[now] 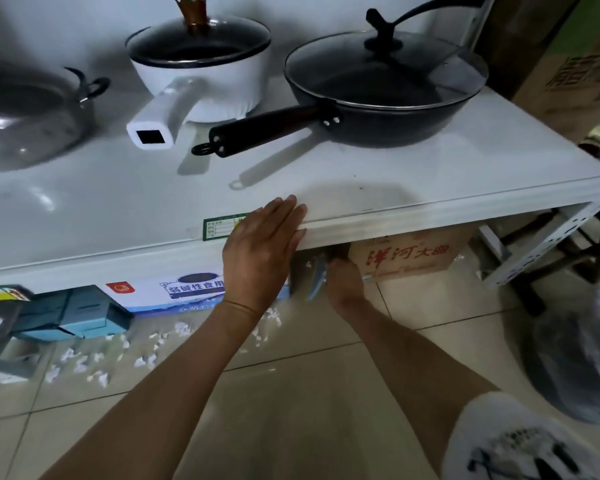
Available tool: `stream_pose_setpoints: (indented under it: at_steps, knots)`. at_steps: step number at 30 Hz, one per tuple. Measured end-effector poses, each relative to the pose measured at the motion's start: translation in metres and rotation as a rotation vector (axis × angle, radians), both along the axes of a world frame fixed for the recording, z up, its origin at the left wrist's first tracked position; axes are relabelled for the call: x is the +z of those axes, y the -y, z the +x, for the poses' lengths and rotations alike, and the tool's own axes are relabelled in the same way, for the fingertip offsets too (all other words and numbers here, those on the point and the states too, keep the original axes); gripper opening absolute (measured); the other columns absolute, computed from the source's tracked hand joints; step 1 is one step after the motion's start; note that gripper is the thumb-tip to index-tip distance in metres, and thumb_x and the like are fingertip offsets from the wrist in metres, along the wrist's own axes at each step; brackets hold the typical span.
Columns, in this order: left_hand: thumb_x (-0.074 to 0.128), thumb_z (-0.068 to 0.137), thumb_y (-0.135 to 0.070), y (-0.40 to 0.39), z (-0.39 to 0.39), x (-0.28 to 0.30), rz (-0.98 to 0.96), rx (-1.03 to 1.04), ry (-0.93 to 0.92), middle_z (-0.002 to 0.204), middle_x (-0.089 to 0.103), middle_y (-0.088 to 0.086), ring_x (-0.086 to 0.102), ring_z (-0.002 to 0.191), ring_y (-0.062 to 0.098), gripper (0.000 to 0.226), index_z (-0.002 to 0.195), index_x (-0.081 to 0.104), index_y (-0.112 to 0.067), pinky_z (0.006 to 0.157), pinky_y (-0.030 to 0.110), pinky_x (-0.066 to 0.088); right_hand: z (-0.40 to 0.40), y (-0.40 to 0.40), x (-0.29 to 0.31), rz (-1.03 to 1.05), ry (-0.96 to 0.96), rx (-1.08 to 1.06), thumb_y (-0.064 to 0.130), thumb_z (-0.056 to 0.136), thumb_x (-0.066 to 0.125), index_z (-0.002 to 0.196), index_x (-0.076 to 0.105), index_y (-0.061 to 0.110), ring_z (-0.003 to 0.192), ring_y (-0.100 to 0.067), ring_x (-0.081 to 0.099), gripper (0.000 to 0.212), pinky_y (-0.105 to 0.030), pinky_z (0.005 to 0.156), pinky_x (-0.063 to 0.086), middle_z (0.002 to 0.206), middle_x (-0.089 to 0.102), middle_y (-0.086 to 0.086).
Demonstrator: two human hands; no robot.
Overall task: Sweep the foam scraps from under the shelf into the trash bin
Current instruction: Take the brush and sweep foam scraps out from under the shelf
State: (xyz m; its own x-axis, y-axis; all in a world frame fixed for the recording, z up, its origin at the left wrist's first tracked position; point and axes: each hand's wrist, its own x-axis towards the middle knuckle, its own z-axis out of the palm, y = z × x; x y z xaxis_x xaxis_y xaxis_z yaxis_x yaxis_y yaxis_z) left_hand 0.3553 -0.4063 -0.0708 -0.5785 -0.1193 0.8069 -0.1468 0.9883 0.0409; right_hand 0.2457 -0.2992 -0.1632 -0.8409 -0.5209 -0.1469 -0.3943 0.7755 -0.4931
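White foam scraps point(97, 358) lie scattered on the tiled floor in front of and under the white shelf point(395, 216). My left hand point(262, 252) rests flat on the shelf's front edge, fingers together, holding nothing. My right hand point(343, 282) reaches under the shelf, between two boxes, and is closed on a thin bluish-grey handle-like object point(317, 278); what it is cannot be told. More scraps point(271, 317) lie near my left wrist. No trash bin is clearly visible.
On the shelf stand a steel pot point(25, 123), a white saucepan point(201, 81) and a black wok point(385, 91). Under it sit a cardboard box point(409, 254), a white-blue box point(174, 292) and teal boxes point(73, 313). A dark plastic bag point(575, 362) lies at the right.
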Motion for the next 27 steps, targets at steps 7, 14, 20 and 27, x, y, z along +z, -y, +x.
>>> stream_pose_setpoints:
  at_steps: [7, 14, 20, 27]
  knots:
    - [0.057, 0.096, -0.021, 0.000, -0.007, -0.009, 0.021, -0.011, -0.073, 0.124, 0.069, 0.000, 0.064, 0.118, 0.017, 0.026, 0.118, 0.070, -0.015, 0.094, 0.036, 0.053, -0.028, 0.037, -0.018, -0.399, 0.231, -0.112, 0.022, 0.101, 0.037, 0.134, 0.049, 0.007, 0.128, -0.026, 0.050, 0.038, -0.034, 0.109, 0.040, 0.137, 0.054, -0.011]
    - [0.058, 0.095, -0.019, 0.000, -0.009, -0.012, 0.016, -0.032, -0.121, 0.122, 0.070, 0.001, 0.065, 0.117, 0.017, 0.026, 0.116, 0.071, -0.013, 0.093, 0.036, 0.054, -0.040, 0.054, -0.025, -0.643, 0.354, -0.095, 0.024, 0.095, 0.052, 0.133, 0.050, 0.020, 0.132, -0.021, 0.045, 0.038, -0.020, 0.110, 0.034, 0.141, 0.051, -0.007]
    - [0.057, 0.095, -0.019, 0.001, -0.010, -0.013, 0.004, -0.021, -0.136, 0.122, 0.071, 0.000, 0.066, 0.116, 0.017, 0.025, 0.115, 0.072, -0.013, 0.093, 0.034, 0.053, -0.048, 0.057, -0.036, -0.547, -0.038, -0.078, 0.020, 0.099, 0.049, 0.129, 0.048, 0.020, 0.127, -0.019, 0.044, 0.030, -0.029, 0.109, 0.033, 0.139, 0.049, -0.005]
    - [0.058, 0.095, -0.020, -0.001, -0.008, -0.012, 0.013, -0.008, -0.112, 0.123, 0.070, -0.001, 0.065, 0.117, 0.016, 0.025, 0.117, 0.071, -0.015, 0.095, 0.032, 0.052, -0.048, 0.035, -0.052, 0.081, -0.128, 0.162, 0.022, 0.101, 0.035, 0.134, 0.046, 0.004, 0.126, -0.031, 0.049, 0.039, -0.037, 0.106, 0.041, 0.136, 0.053, -0.015]
